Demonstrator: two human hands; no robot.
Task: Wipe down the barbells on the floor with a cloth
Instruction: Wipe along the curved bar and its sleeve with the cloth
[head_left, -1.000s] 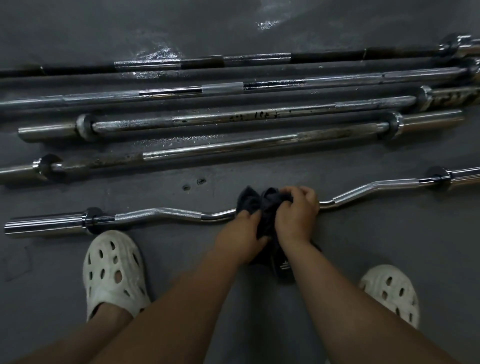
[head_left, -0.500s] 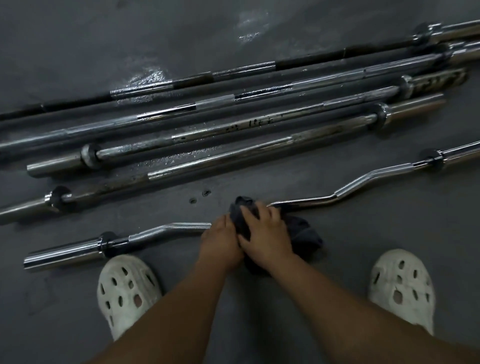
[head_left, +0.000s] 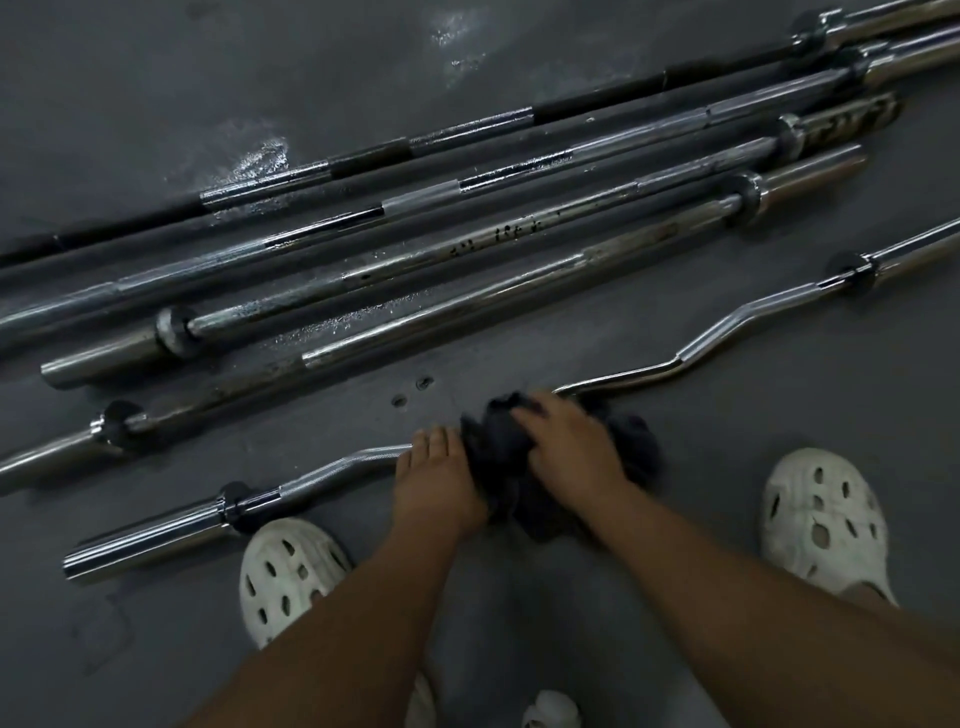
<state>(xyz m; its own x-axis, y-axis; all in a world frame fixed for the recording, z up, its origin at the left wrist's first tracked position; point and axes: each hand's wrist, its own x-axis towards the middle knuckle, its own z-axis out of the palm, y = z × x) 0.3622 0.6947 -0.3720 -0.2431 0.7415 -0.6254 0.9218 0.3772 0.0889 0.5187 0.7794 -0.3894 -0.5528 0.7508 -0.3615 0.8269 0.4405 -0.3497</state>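
Curl bar (head_left: 727, 332) lies on the dark matte floor (head_left: 156, 78) nearest my feet. It is chromed and wavy, knurled at the grips and smooth at the sleeves. Four straight barbells (head_left: 519, 283) lie beyond it, their steel duller and flecked. A crumpled dark cloth (head_left: 498, 467) bunches around the bar's middle. My right hand (head_left: 571, 447), blurred, clutches it from above with curled fingers. My left hand (head_left: 436, 483) seems to wrap closed fingers over the bare knurling just beside the cloth. A second ago both hands pressed into the cloth; now it spills out past my right wrist.
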